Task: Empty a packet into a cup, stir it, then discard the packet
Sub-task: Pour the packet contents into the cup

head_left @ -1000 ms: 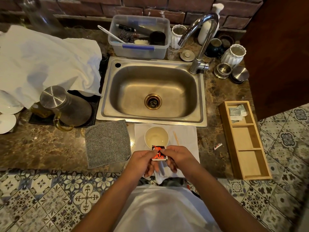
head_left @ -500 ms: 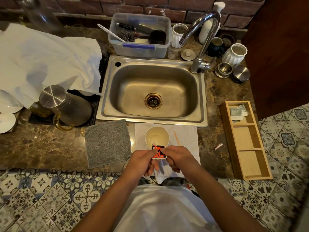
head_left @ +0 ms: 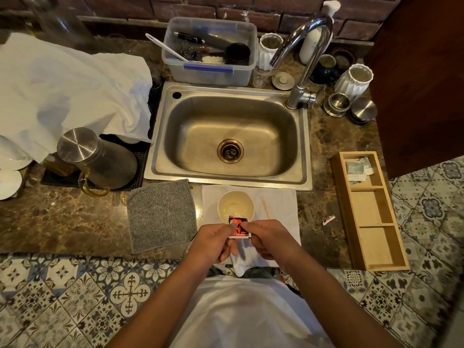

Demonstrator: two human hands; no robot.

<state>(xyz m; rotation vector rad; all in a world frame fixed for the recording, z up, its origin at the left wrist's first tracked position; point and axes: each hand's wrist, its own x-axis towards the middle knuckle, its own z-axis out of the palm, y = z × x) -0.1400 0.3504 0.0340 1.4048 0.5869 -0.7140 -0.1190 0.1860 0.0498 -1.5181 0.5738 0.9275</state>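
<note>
Head view: both hands up at the near counter edge, left hand (head_left: 218,241) and right hand (head_left: 266,238) each pinching the packet (head_left: 238,227) between them, just near of the cup (head_left: 236,205). Stick (head_left: 265,207) lies right of the cup.

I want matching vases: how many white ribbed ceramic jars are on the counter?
2: one white ribbed ceramic jar behind the sink, beside the clear plastic tub; the other right of the faucet. More may be hidden.

The sink (head_left: 307,151) stood just behind the cup (head_left: 235,205); a stick (head_left: 265,207) lay right, a grey cloth (head_left: 160,214) left.
</note>
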